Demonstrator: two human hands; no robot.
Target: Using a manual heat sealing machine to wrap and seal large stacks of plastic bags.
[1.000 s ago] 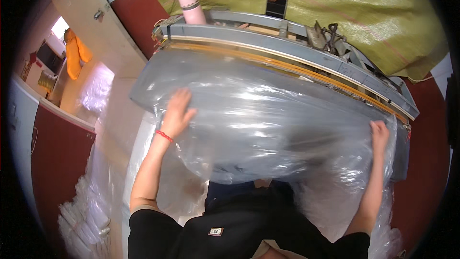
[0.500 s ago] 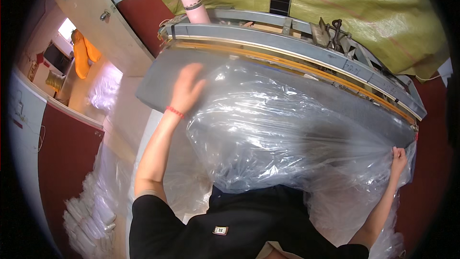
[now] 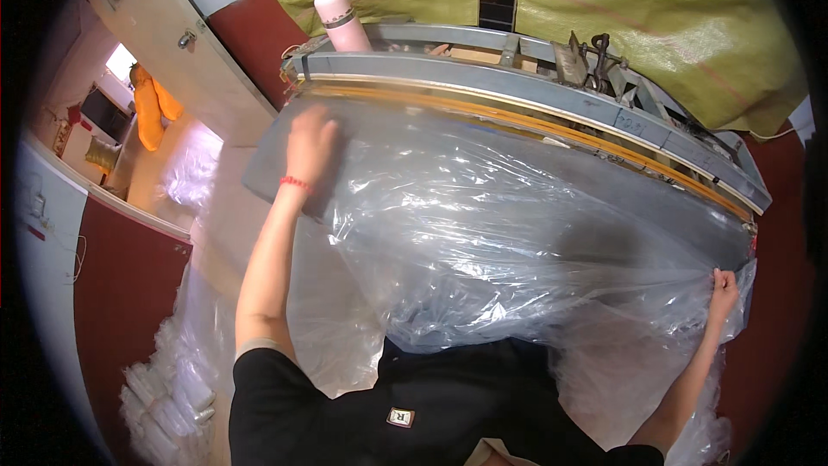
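A large clear plastic sheet drapes over the grey work surface and hangs down towards my body. My left hand, with a red bracelet at the wrist, is over the grey surface just left of the sheet's edge. Its fingers are stretched out and a little blurred, and nothing shows in them. At the right end, my right hand pinches the edge of the plastic sheet, pulling creases across it.
Behind the surface runs a long grey metal machine frame with an orange strip. A pink bottle and a clamp-like metal piece are on it. Folded plastic bundles lie at lower left, near an open door. A yellow-green tarp hangs behind.
My left hand has moved left, off the plastic's edge region and over the bare grey surface. The right hand keeps its pinch at nearly the same place.
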